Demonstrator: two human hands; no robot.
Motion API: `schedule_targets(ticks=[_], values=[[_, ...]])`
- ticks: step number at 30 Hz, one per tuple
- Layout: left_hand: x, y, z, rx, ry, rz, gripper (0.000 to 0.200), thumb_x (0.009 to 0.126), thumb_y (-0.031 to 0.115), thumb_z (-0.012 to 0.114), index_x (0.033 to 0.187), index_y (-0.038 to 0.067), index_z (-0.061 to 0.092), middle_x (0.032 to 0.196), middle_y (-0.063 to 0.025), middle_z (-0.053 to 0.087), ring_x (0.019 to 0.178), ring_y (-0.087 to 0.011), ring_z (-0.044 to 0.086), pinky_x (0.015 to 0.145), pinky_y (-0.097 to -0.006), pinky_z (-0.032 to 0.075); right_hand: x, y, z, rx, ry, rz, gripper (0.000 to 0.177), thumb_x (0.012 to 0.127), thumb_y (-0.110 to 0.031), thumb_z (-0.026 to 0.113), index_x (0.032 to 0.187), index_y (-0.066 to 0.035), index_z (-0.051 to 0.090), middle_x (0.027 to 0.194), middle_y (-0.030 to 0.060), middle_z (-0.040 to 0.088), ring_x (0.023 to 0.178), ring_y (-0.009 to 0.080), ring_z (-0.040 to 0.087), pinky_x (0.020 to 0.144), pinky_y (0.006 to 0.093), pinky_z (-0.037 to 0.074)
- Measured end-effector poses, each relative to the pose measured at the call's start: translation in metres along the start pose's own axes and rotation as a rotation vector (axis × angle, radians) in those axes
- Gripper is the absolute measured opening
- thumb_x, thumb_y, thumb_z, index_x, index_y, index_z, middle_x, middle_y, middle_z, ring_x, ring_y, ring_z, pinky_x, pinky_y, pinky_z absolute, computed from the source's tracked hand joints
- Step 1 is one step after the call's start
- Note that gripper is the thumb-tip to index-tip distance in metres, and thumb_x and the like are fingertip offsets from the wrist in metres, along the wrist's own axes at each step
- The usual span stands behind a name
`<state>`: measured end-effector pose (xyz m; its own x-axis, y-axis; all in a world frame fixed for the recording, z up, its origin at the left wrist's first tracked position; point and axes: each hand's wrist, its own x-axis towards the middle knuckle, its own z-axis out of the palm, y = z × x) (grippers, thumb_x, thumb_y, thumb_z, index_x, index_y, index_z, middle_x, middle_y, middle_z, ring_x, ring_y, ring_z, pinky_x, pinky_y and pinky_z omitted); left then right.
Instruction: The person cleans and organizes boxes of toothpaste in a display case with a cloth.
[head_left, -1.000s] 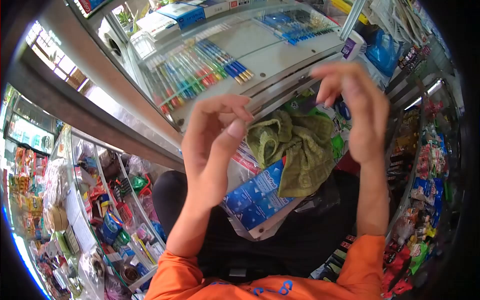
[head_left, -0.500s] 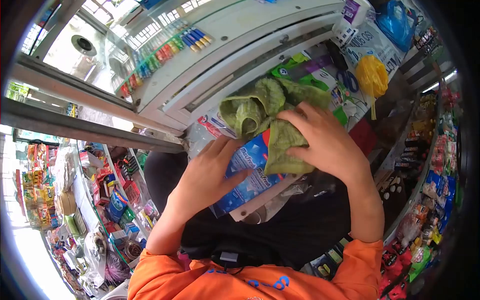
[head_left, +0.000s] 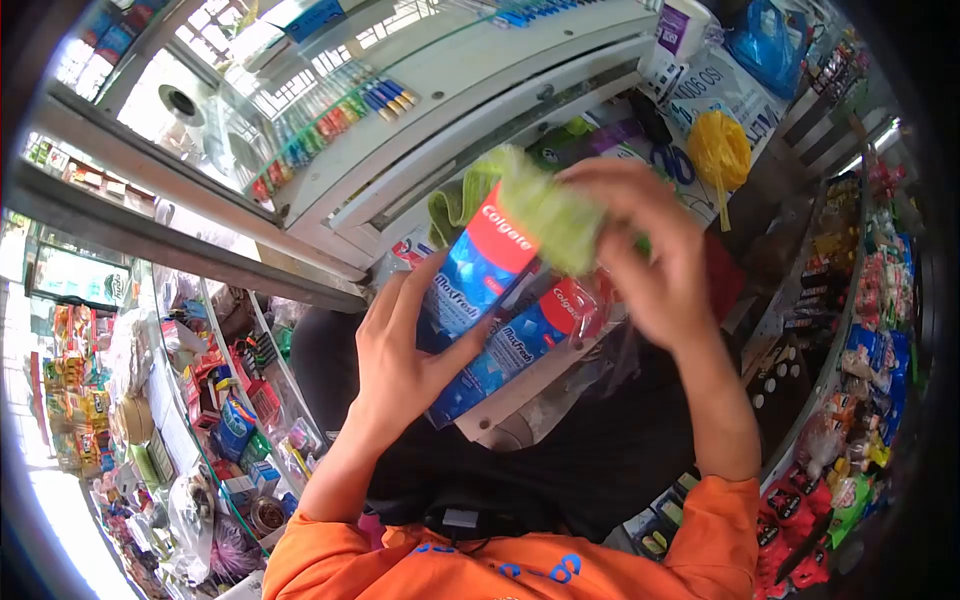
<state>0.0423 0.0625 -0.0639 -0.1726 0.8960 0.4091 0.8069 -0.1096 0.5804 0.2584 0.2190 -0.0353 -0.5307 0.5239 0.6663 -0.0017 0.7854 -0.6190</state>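
My left hand grips a blue and red Colgate MaxFresh toothpaste pack between thumb and fingers, tilted up. A second, similar toothpaste pack lies below it, partly wrapped in clear plastic. Smeared by motion, my right hand has hold of a green cloth at the upper end of the held pack. Part of the cloth hangs behind that pack.
Ahead stands a glass display case holding rows of pens. A yellow plastic bag, a blue plastic bag and scissors are at the upper right. Shelves of packaged goods flank both sides.
The left hand has raised one toothpaste pack, uncovering the other beneath. The right hand has lifted the green cloth, formerly spread over the packs, to the held pack's upper end.
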Motion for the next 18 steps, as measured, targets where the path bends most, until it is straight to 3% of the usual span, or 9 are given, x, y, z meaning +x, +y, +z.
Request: schedule_targets(ticks=[2, 5, 8, 12, 18], values=[[0.007, 0.0, -0.001, 0.007, 0.117, 0.085, 0.065, 0.069, 0.025, 0.09, 0.123, 0.0, 0.066, 0.092, -0.0151, 0.063, 0.083, -0.0341, 0.066, 0.075, -0.041, 0.054, 0.006, -0.029, 0.023, -0.2, -0.115, -0.293, 0.027, 0.089, -0.018, 0.07, 0.116, -0.017, 0.075, 0.129, 0.0041, 0.07, 0.124, 0.0279, 0.062, 0.11, 0.0439, 0.043], [0.014, 0.006, 0.0, -0.006, 0.205, 0.114, 0.063, 0.066, 0.022, 0.091, 0.12, 0.0, 0.067, 0.091, -0.0145, 0.063, 0.082, -0.034, 0.065, 0.074, -0.0409, 0.054, 0.0, -0.033, 0.052, -0.48, -0.187, -0.403, 0.03, 0.091, -0.021, 0.068, 0.121, -0.017, 0.074, 0.138, 0.0037, 0.065, 0.137, 0.0256, 0.054, 0.119, 0.0474, 0.037], [0.021, 0.013, 0.004, -0.008, 0.2, 0.076, 0.059, 0.066, 0.02, 0.091, 0.116, 0.0, 0.068, 0.09, -0.014, 0.063, 0.082, -0.0336, 0.065, 0.073, -0.0403, 0.054, 0.011, -0.023, 0.037, -0.48, -0.103, -0.217, 0.033, 0.093, -0.017, 0.065, 0.123, -0.015, 0.075, 0.139, 0.0045, 0.066, 0.136, 0.0254, 0.057, 0.121, 0.0458, 0.033], [0.026, 0.006, 0.008, 0.008, 0.217, 0.089, 0.057, 0.066, 0.018, 0.091, 0.117, 0.001, 0.069, 0.09, -0.012, 0.064, 0.081, -0.0308, 0.066, 0.073, -0.0391, 0.054, -0.004, -0.019, 0.06, -0.537, -0.126, -0.316, 0.031, 0.092, -0.012, 0.066, 0.121, -0.007, 0.075, 0.141, 0.0083, 0.065, 0.137, 0.0266, 0.057, 0.118, 0.0486, 0.038], [0.027, 0.004, 0.009, 0.035, 0.197, 0.083, 0.06, 0.065, 0.019, 0.091, 0.118, 0.002, 0.069, 0.091, -0.0107, 0.064, 0.081, -0.03, 0.066, 0.073, -0.0393, 0.055, 0.006, -0.004, 0.042, -0.603, -0.046, -0.237, 0.032, 0.089, -0.013, 0.069, 0.119, -0.007, 0.075, 0.136, 0.0082, 0.068, 0.137, 0.0274, 0.056, 0.12, 0.0489, 0.038]])
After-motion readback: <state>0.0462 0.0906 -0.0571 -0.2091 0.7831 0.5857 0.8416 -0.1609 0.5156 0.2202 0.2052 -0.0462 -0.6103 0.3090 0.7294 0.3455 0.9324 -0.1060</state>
